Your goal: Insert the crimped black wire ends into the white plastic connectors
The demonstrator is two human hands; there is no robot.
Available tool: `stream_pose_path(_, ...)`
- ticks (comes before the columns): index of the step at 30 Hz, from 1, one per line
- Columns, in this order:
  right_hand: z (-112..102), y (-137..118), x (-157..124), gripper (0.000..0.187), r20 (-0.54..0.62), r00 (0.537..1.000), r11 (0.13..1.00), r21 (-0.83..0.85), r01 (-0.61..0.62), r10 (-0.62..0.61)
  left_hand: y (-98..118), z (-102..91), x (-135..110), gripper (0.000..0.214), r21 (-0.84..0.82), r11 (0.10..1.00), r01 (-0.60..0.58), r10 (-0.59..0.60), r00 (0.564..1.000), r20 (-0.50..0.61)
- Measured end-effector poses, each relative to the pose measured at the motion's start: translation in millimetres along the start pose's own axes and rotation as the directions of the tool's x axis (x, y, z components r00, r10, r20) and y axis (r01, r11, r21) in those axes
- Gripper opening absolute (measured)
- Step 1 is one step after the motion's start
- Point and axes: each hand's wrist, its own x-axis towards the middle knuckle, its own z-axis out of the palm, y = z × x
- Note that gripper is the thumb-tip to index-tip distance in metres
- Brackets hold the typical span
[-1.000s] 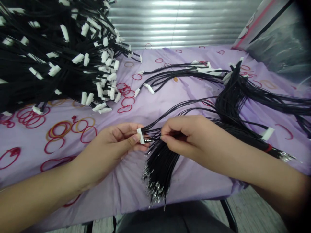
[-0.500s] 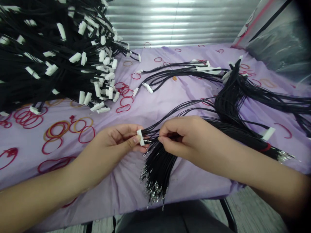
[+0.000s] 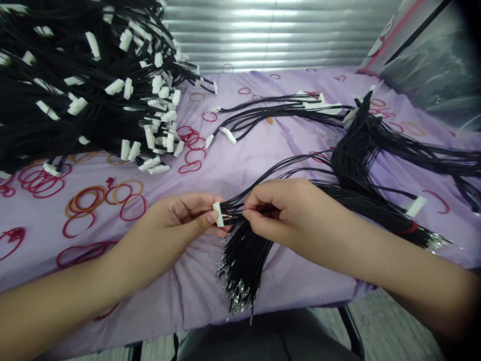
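Note:
My left hand [image 3: 184,218] pinches a small white connector [image 3: 218,214] between thumb and fingers, with several black wires running out of its right side. My right hand [image 3: 280,213] is closed in a pinch on one black wire [image 3: 235,216] whose metal tip sits at the connector's lower edge. Under both hands a bundle of loose black wires [image 3: 244,260] with metal terminals hangs over the table's front edge. The bundle runs back to the right under my right wrist.
A large heap of finished black harnesses with white connectors [image 3: 86,85] fills the back left. More harnesses [image 3: 285,110] lie at the back middle and a thick wire bunch [image 3: 376,145] at the right. Red and orange rubber bands [image 3: 101,198] dot the purple cloth [image 3: 233,168].
My right hand has crept a little left toward the connector, bringing the wire tip up to it. The left hand holds still.

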Motion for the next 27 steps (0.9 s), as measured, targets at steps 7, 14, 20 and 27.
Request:
stream_pose_path(7, 0.9, 1.5, -0.4, 0.016, 0.023, 1.0, 1.0, 0.012, 0.001, -0.002, -1.7, -0.1, -0.1, 0.014, 0.017, 1.0, 0.006, -0.005, 1.0, -0.018)
stream_pose_path(14, 2.9, 2.4, 0.7, 0.017, 0.049, 0.998, 0.998, 0.051, 0.026, -0.029, -2.8, -1.4, 0.3, 0.014, 0.026, 0.999, 0.027, -0.027, 1.0, -0.005)
stream_pose_path(20, 2.0, 3.2, 1.2, 0.017, 0.082, 0.996, 0.993, 0.118, 0.019, -0.029, -4.9, -4.0, 0.6, 0.015, 0.028, 0.999, 0.034, -0.034, 0.999, 0.004)
stream_pose_path(27, 3.8, 4.9, 2.2, 0.017, 0.086, 0.996, 0.992, 0.123, 0.017, -0.028, -7.8, -6.2, 1.8, 0.016, 0.081, 0.996, -0.029, 0.026, 0.999, 0.04)
